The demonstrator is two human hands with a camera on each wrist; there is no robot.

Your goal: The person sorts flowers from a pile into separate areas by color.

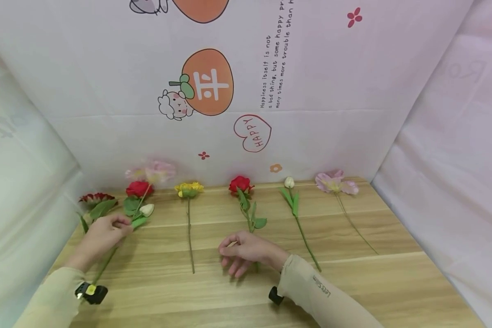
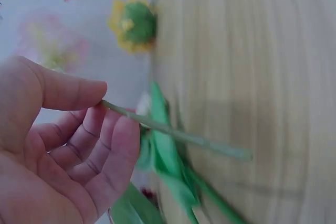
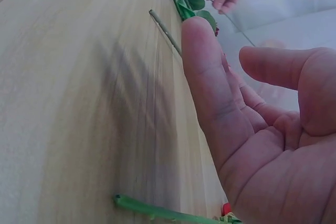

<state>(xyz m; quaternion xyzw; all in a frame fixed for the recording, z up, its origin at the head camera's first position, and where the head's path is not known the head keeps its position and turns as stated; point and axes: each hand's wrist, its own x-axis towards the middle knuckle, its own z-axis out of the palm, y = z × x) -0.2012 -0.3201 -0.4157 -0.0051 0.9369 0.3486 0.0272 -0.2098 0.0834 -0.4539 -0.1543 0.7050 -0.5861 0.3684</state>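
We see a wood-grained tabletop (image 1: 164,282) meeting a printed white backdrop (image 1: 332,91), pale side cloth (image 1: 20,123) hanging left and right. Above the table's left part we find the pink flower (image 1: 161,172), stem pinched by the left hand (image 1: 106,234), long axis slanting, bloom toward the backdrop and rightward; the right hand's (image 1: 248,249) fingers stand loosely parted.

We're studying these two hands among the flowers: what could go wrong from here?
The left hand pinches the thin green stem of a pale pink flower, which might swing or slip. That stem passes near a white tulip and might snag its green leaves. The right hand hangs over the slender green stalk of the middle red rose and could nudge it.
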